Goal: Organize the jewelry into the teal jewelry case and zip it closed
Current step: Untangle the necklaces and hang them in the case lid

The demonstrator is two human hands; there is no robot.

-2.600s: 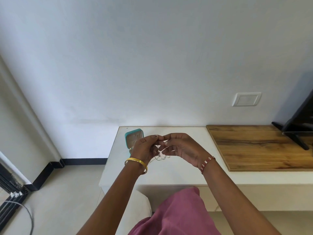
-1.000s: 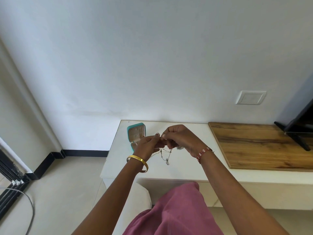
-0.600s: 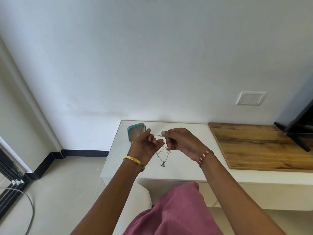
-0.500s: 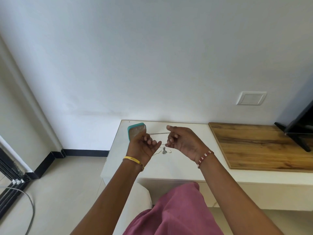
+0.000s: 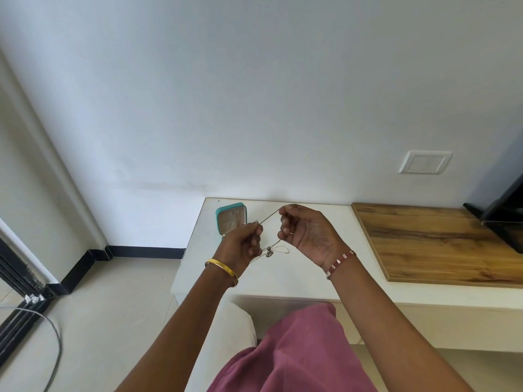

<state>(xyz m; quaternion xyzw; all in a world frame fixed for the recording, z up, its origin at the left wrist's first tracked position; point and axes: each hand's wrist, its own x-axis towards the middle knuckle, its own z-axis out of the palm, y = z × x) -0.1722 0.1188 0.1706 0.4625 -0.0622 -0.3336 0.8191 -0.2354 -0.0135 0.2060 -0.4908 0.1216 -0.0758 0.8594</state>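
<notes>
A necklace chain (image 5: 268, 219) stretches between both pinching hands (image 5: 243, 241).

Thin metal necklace chain (image 5: 268, 217), slightly shiny. Teal jewelry case (image 5: 231, 219), matt shell, pale soft-looking lining. White table top (image 5: 311, 281), smooth, matt. Wood board (image 5: 435, 241), visible grain, satin. Gold bangle (image 5: 223, 268), glossy metal. Pink cloth (image 5: 294, 360), matt.
</notes>
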